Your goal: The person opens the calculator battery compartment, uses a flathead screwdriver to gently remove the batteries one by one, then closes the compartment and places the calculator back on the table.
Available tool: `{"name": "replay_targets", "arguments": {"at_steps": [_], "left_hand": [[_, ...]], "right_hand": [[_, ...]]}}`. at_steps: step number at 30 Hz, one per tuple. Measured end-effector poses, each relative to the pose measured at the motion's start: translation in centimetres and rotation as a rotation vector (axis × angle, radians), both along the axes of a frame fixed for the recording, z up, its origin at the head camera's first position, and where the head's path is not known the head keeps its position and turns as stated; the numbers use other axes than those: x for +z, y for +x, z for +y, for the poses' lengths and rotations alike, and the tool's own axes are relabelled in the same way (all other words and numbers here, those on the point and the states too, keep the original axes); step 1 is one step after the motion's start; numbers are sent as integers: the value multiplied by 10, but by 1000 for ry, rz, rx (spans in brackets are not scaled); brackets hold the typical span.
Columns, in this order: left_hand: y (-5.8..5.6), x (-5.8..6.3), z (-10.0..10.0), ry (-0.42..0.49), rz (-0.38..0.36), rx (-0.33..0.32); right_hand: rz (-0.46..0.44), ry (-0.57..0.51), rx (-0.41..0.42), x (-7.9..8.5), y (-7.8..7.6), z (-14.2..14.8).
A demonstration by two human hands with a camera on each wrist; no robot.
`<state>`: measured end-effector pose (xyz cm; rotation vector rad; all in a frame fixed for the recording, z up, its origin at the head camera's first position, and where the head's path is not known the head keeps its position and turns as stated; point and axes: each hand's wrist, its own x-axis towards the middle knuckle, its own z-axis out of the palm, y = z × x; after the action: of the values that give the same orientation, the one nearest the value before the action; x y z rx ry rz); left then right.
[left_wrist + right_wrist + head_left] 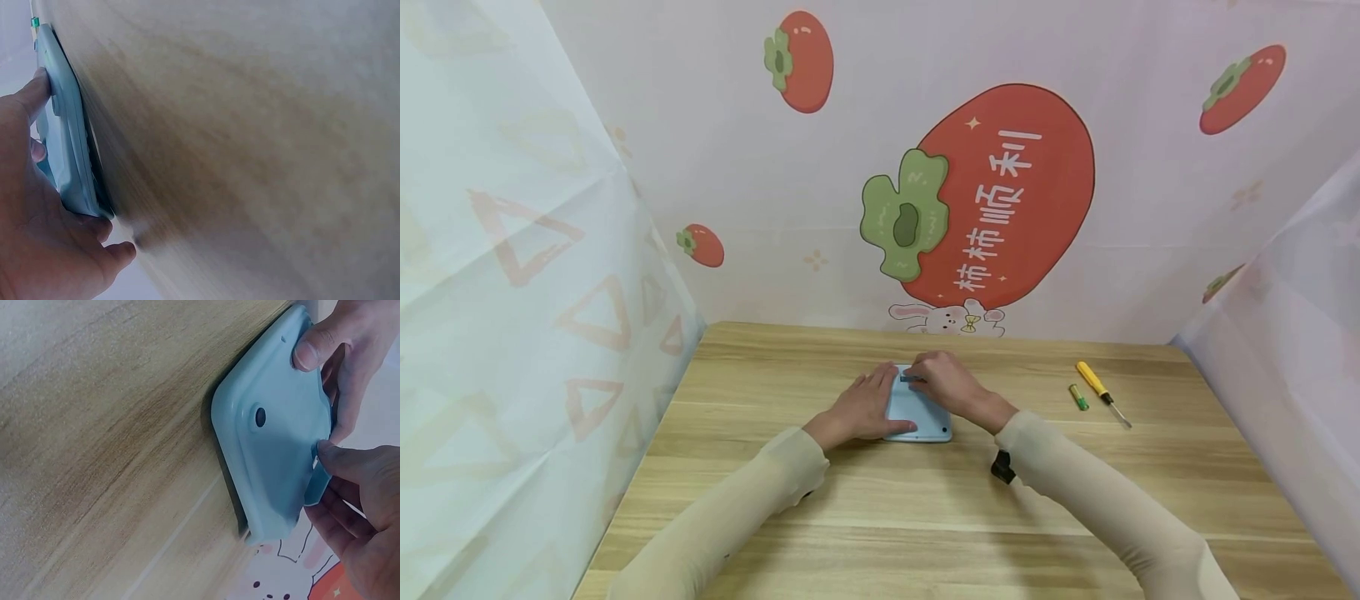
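A flat light blue plastic device [925, 421] with rounded corners lies on the wooden table, a dark round spot on its upturned face. My left hand [867, 406] holds it along the left side; its thumb [307, 355] presses on the face in the right wrist view. In the left wrist view, fingers of the left hand [53, 250] lie about its edge. At the far end my right hand [951, 383] pinches a small light blue cover [319, 482] between thumb and fingers, tilted up from the device. Whether the cover still touches the device, I cannot tell.
To the right on the table [820, 550] lie a green and yellow battery [1078, 397] and a screwdriver [1102, 393] with a yellow and black handle. A patterned paper wall [760, 275] rises behind the table's back edge, with further sheets on both sides.
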<state>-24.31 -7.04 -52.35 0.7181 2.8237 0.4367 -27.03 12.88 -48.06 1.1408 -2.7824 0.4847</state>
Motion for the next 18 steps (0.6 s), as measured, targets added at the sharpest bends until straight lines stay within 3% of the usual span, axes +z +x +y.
{"name": "replay_targets", "arguments": {"at_steps": [18], "left_hand": [[2, 3, 0, 2, 3, 5]], "right_hand": [[-6, 43, -17, 0, 0, -1]]}}
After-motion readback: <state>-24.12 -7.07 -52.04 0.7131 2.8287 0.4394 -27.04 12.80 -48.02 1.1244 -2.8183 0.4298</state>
